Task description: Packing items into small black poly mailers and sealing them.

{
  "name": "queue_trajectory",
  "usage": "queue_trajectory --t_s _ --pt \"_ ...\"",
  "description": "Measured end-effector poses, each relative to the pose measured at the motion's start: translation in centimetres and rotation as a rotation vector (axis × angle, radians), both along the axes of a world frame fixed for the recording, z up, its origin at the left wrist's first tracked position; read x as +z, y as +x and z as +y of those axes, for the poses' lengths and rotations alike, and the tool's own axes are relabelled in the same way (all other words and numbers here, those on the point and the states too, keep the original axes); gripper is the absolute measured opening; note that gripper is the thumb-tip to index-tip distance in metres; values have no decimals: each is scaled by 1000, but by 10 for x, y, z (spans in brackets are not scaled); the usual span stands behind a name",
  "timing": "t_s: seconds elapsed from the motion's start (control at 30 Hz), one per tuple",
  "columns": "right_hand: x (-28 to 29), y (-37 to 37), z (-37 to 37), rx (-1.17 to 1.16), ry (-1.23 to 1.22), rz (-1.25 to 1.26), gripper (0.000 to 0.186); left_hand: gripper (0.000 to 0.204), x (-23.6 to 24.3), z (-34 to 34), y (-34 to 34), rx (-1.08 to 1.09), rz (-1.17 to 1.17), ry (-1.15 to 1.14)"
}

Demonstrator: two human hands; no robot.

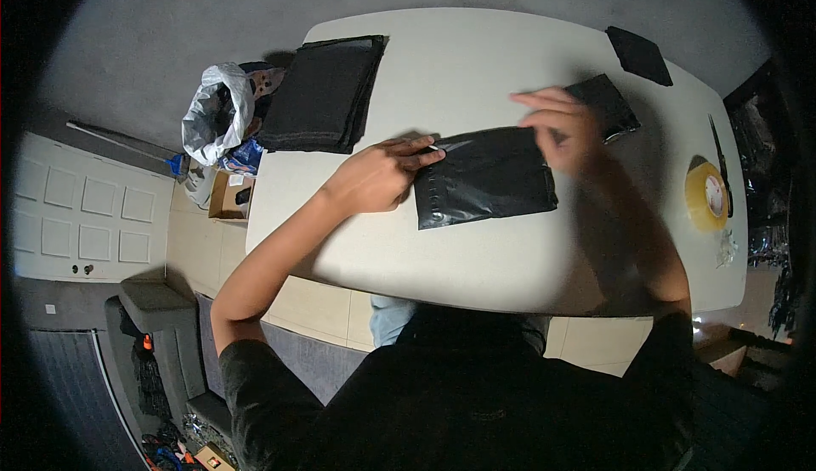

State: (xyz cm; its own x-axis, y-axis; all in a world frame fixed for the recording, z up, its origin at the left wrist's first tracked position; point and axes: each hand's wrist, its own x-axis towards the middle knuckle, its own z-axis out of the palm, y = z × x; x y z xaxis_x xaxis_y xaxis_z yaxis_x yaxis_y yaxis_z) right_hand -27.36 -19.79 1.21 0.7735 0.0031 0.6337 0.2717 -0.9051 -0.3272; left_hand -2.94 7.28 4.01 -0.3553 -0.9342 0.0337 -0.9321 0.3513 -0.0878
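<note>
A flat, shiny black plastic mailing bag [484, 178] lies on the white table in front of me. My left hand [378, 173] is at its upper left corner, the fingers bent over the edge. Between those fingers pokes the tip of a thin white thing [435, 148]; the rest of it is hidden. Over the bag's upper right corner hovers my right hand [565, 131], a little blurred, fingers apart, and I see nothing in it. Just beyond the right hand lies a smaller black packet [608, 101], partly covered by it.
A stack of black bags [327, 93] lies at the table's far left, and a flat black piece [639, 56] at the far right. A roll of clear yellowish tape [707, 197] and a long dark thin tool [721, 161] are at the right edge. A white plastic sack [219, 114] stands left of the table [476, 263].
</note>
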Motion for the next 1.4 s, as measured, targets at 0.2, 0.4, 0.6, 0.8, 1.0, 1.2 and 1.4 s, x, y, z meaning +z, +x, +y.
queue_trajectory --t_s 0.2,0.4,0.6,0.8,1.0,1.2,1.4 --pt "0 29 120 -169 -172 485 75 17 -3 -9 12 -33 275 -54" --pt "-19 32 129 -211 -284 487 82 18 -12 -14 22 71 535 -77" --pt "-16 29 133 -264 -247 455 84 10 -23 -12 26 158 653 -200" --pt "-16 29 133 -261 -231 452 85 22 -21 -10 21 227 679 -177" --pt "-18 29 133 -280 -247 472 87 36 -18 -17 13 136 630 -181" --pt "-4 28 134 -265 -287 353 80 37 -17 -16 13 206 630 -267" --pt "-13 23 136 -146 -276 377 69 47 -9 -40 15 414 724 -129"
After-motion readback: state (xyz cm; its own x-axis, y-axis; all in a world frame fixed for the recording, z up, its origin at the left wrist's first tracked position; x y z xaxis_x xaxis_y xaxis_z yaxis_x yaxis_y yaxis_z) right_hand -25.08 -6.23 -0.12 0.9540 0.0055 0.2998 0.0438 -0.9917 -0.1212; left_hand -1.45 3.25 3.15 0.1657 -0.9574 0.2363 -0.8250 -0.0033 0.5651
